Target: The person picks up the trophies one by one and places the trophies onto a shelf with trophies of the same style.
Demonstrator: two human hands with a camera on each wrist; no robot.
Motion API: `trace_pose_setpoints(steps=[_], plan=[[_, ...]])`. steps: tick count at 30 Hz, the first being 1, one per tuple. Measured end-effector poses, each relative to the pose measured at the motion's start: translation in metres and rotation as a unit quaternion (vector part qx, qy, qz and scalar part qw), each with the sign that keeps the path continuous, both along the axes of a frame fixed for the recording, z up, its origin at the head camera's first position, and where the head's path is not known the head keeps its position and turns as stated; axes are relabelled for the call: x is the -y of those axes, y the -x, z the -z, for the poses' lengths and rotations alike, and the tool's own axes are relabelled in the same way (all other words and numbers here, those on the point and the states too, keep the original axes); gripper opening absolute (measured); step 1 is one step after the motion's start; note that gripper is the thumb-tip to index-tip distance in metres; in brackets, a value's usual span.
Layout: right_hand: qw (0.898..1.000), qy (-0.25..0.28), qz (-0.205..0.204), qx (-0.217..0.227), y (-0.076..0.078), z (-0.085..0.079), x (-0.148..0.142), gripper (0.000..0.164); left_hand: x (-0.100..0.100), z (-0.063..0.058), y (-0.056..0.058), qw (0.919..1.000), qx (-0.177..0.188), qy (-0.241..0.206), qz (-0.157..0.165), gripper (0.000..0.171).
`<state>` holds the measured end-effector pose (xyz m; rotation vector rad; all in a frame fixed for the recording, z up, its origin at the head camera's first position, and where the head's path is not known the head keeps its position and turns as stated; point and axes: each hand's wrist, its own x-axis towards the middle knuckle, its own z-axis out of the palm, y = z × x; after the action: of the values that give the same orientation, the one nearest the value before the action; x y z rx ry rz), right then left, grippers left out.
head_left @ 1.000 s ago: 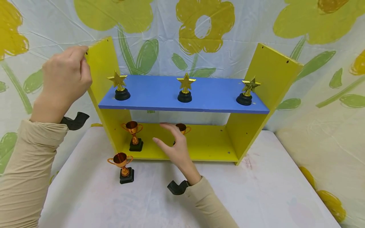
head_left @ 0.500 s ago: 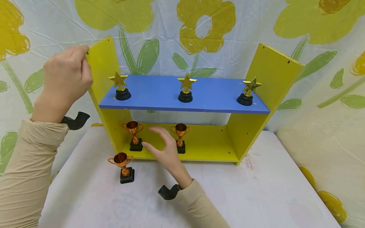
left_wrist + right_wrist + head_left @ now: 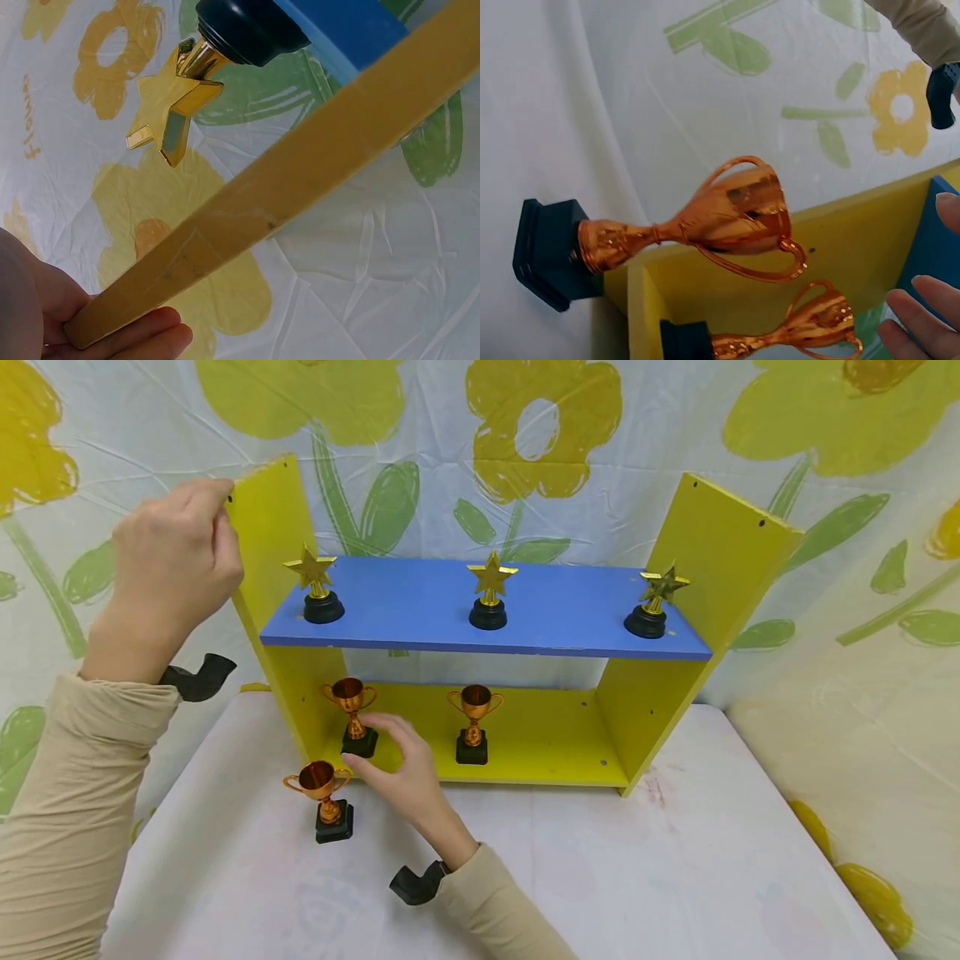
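Note:
My left hand (image 3: 180, 547) grips the upper front corner of the shelf's yellow left side panel (image 3: 273, 514); in the left wrist view its fingers (image 3: 154, 334) lie around the panel's end. My right hand (image 3: 408, 777) holds nothing, thumb and fingers spread apart in a C shape. Its fingertips are right by a copper-coloured trophy cup (image 3: 318, 783) that stands upright on the table in front of the shelf. Behind that, a second trophy cup (image 3: 351, 697) stands at the left of the yellow lower shelf, and a third trophy cup (image 3: 474, 703) stands near its middle.
Three gold star trophies stand on the blue upper shelf (image 3: 405, 585): a left one (image 3: 311, 572), a middle one (image 3: 491, 581) and a right one (image 3: 660, 589). A yellow right side panel (image 3: 712, 552) bounds the shelf. White cloth covers the table (image 3: 637, 877); flowered cloth (image 3: 435, 410) hangs behind.
My right hand has moved left and towards me, from in front of the middle trophy cup to beside the one on the table. My left hand has stayed on the panel.

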<state>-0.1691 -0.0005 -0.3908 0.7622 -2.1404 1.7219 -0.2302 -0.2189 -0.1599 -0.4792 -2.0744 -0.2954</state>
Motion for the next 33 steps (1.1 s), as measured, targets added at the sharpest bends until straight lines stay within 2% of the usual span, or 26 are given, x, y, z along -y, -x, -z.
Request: trace_pose_setpoints(steps=[8,15,24,33], plan=[[1.000,-0.009,-0.014,0.014,-0.003,0.011,0.016,0.049,-0.001,-0.001,0.000,1.0000,-0.004,0.003,0.000,0.040],[0.998,-0.043,-0.027,0.044,-0.008,0.023,0.028,0.052,0.000,0.000,0.001,0.9999,-0.009,0.005,0.004,0.039],[0.995,-0.071,-0.031,0.055,-0.006,0.039,0.038,0.054,0.001,0.000,0.002,0.9998,-0.020,0.003,0.006,0.039],[0.995,-0.070,-0.026,0.064,-0.007,0.047,0.045,0.052,0.000,0.000,0.003,0.9998,-0.019,0.004,0.006,0.039]])
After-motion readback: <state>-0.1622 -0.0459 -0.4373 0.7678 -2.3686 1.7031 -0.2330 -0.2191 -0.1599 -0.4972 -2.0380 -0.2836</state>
